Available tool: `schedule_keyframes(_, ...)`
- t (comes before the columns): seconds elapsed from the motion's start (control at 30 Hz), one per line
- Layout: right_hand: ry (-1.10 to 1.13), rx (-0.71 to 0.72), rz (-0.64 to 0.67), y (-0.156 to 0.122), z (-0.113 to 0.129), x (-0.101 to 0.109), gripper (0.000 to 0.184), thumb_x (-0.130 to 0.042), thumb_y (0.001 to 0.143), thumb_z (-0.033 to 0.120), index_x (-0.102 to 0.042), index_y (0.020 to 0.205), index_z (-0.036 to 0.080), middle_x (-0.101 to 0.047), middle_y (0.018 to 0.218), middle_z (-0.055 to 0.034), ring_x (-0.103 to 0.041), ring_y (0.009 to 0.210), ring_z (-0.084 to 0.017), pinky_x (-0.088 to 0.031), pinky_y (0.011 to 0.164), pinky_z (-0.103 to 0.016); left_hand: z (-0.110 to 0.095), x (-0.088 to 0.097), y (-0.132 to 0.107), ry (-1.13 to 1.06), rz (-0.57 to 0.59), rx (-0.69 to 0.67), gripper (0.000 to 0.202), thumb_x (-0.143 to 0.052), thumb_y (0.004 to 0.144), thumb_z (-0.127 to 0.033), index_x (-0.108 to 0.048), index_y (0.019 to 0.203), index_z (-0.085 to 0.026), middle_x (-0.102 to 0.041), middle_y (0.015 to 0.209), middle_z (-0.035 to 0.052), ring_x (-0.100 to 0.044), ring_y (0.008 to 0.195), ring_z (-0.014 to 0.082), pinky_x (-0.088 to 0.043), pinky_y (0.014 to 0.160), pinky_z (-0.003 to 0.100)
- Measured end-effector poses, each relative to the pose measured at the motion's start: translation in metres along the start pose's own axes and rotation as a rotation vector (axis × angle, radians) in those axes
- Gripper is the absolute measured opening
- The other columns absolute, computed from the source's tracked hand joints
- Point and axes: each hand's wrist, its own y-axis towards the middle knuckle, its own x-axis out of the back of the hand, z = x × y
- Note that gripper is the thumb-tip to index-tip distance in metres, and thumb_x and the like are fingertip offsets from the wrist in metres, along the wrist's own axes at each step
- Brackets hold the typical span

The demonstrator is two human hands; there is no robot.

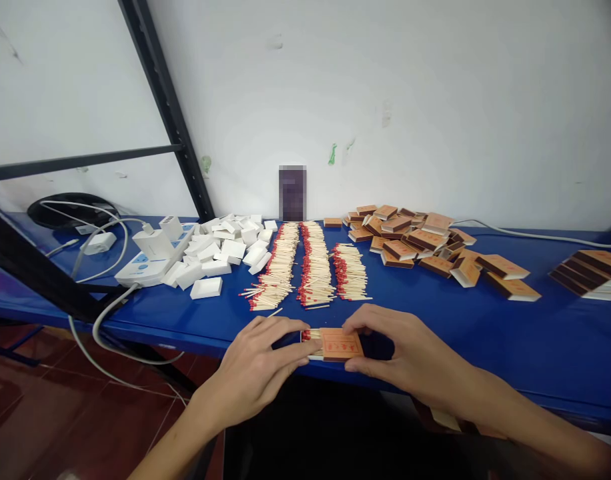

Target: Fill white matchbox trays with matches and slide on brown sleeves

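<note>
At the table's front edge, a matchbox (341, 345) is held between my two hands, its white tray of red-tipped matches partly out of the orange sleeve on the left. My left hand (265, 357) is closed on the tray end, fingers over the matches. My right hand (395, 340) pinches the sleeve's right end between thumb and fingers. Just beyond lie loose matches in three rows: a left row (278, 267), a middle row (315, 267) and a shorter right row (350, 272).
White trays (220, 243) are heaped at the left, beside a power strip (153, 263) with cables. Orange sleeves (410, 237) pile up at the right. Stacked matchboxes (593, 273) stand far right. A black rack post (170, 100) rises at the left.
</note>
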Motion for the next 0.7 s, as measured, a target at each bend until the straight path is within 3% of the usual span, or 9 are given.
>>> schedule_keyframes(0.23,-0.005,0.107,-0.014,0.006,0.003,-0.011,0.025,-0.077,0.082,0.026,-0.062,0.101,0.022,-0.067,0.095,-0.0004,-0.062,0.086,-0.017,-0.048,0.075,-0.028,0.006,-0.009,-0.001,-0.129,-0.179,0.059,0.038,-0.064,0.093,-0.034,-0.058,0.128,-0.022,-0.072,0.118,0.0055,-0.068,0.107,0.0206,-0.055,0.093,0.035)
schedule_keyframes(0.37,-0.012,0.098,-0.014,0.004,0.002,-0.009,0.025,-0.077,0.082,0.028,-0.061,0.101,0.022,-0.067,0.095,-0.0008,-0.062,0.086,-0.018,-0.048,0.074,-0.028,0.007,-0.014,0.000,-0.120,-0.280,-0.024,0.032,-0.068,0.091,-0.031,-0.063,0.120,-0.020,-0.073,0.116,0.0064,-0.069,0.107,0.0199,-0.056,0.094,0.033)
schedule_keyframes(0.7,0.005,0.082,-0.021,0.004,0.002,-0.012,0.025,-0.076,0.083,0.029,-0.061,0.101,0.023,-0.068,0.098,-0.0008,-0.063,0.089,-0.018,-0.050,0.079,-0.030,0.005,-0.014,0.000,-0.118,-0.215,-0.006,0.025,-0.064,0.094,-0.028,-0.065,0.118,-0.021,-0.072,0.115,0.0066,-0.068,0.102,0.0205,-0.055,0.088,0.036)
